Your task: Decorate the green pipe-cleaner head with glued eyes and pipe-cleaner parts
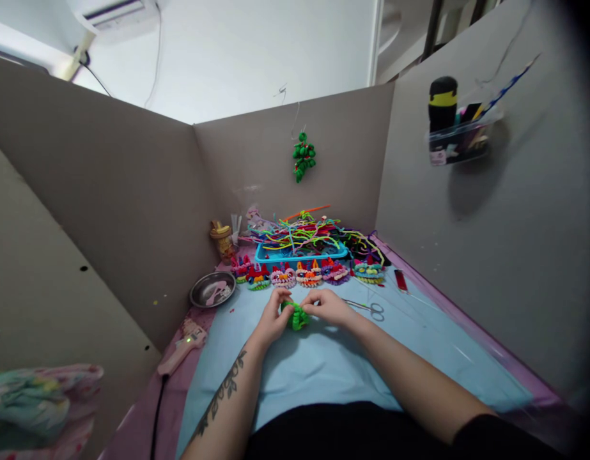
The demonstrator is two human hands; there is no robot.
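In the middle of the frame the left hand point(271, 317) and the right hand point(329, 306) meet on a green fuzzy coil point(297, 315); the fingers of both pinch it from each side, just above the blue mat point(323, 370); scissors point(371, 308) lie just right; farther up sits a row of colourful fuzzy faces point(307, 275); behind them, a blue tray point(299, 254) of fuzzy sticks; a metal bowl point(212, 289) sits at the left.

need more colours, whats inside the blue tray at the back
The blue tray holds a tangled heap of pipe cleaners in many colours, spilling over its rim. The heap hides the tray's bottom.
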